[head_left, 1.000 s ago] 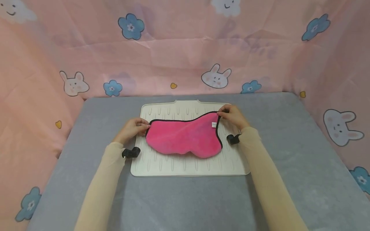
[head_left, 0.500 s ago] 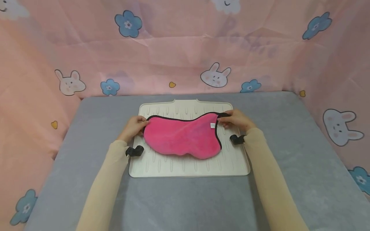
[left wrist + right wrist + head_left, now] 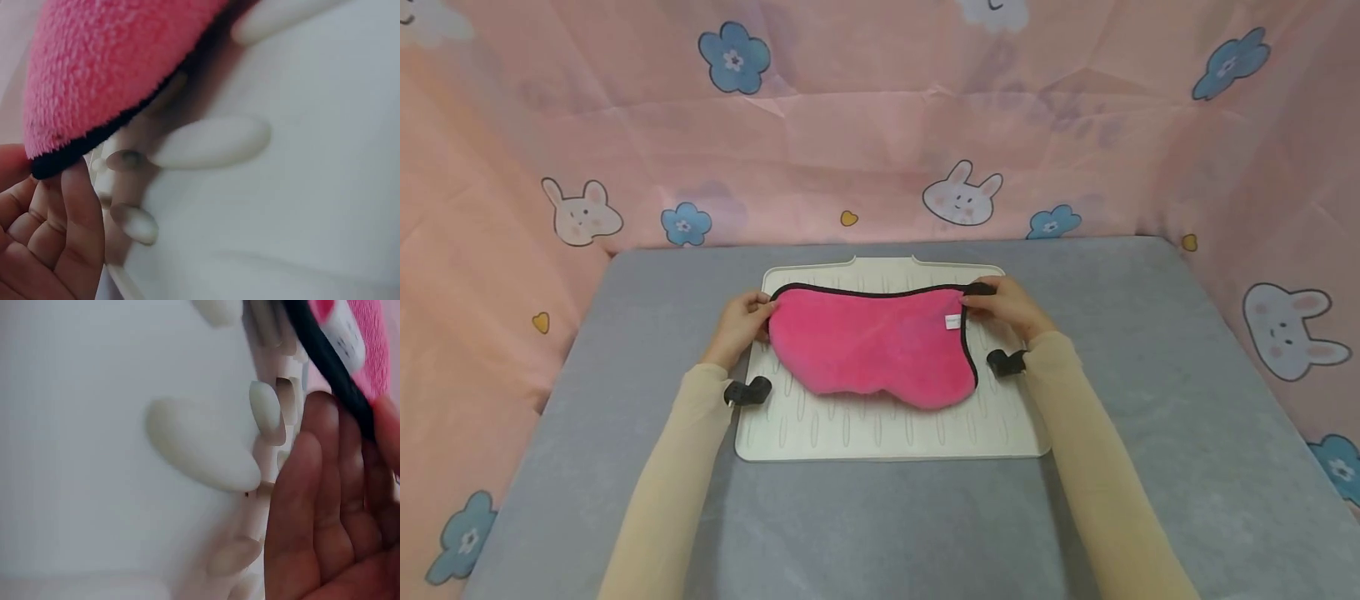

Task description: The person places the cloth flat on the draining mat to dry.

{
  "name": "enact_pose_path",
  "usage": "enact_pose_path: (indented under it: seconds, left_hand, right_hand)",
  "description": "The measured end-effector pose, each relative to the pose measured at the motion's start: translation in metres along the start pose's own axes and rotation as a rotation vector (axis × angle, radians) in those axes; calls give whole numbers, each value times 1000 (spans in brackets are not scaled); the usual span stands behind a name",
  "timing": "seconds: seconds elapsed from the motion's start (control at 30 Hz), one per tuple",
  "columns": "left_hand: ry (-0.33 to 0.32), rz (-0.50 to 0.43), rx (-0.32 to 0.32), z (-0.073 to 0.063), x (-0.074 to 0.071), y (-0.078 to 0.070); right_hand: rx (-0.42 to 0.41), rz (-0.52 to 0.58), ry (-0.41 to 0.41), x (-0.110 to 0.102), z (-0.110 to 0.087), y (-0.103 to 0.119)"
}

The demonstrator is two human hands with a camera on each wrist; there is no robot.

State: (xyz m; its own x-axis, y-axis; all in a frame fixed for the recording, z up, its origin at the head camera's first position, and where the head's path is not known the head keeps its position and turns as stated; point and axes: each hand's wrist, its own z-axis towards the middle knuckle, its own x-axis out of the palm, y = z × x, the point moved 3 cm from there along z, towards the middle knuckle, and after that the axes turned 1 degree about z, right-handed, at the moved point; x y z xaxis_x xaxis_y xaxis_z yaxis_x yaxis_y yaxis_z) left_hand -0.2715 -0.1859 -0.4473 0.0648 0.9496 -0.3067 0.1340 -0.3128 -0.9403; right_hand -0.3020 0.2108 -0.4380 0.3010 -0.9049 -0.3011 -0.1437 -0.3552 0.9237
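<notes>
A fuzzy pink eye mask (image 3: 872, 346) with black trim and a small white tag (image 3: 952, 322) is spread between the hands, over a cream ribbed tray (image 3: 880, 437). My left hand (image 3: 739, 327) pinches its upper left corner between thumb and fingers. At the upper right corner, my right hand (image 3: 1006, 305) pinches the black-trimmed edge, where a black strap piece (image 3: 981, 289) shows. In the left wrist view the mask's pink edge (image 3: 112, 69) stands above the tray's raised ribs (image 3: 212, 142). The right wrist view has the tag (image 3: 344, 337) near the fingertips.
The tray lies on a grey cloth-covered table (image 3: 887, 533). Behind and at both sides hangs a pink curtain (image 3: 850, 125) printed with rabbits and flowers. A black wrist camera (image 3: 748, 391) sits at the left cuff, another wrist camera (image 3: 1004, 362) at the right.
The left hand has moved slightly away from the body and left, lifting that corner of the mask in view. Its top edge is now straighter and more level. Both hands keep their hold.
</notes>
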Motion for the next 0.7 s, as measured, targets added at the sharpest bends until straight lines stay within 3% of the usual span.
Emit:
enact_pose_path:
  seconds: [0.17, 0.37, 0.7]
  left_hand:
    - [-46, 6, 15, 4, -1, -2]
    - [-90, 31, -19, 8, 0, -4]
    - [-126, 12, -54, 21, 2, -5]
  right_hand:
    - [37, 22, -67, -1, 5, 1]
    - [67, -60, -115, -1, 14, 4]
    - [48, -64, -189, -3, 30, 5]
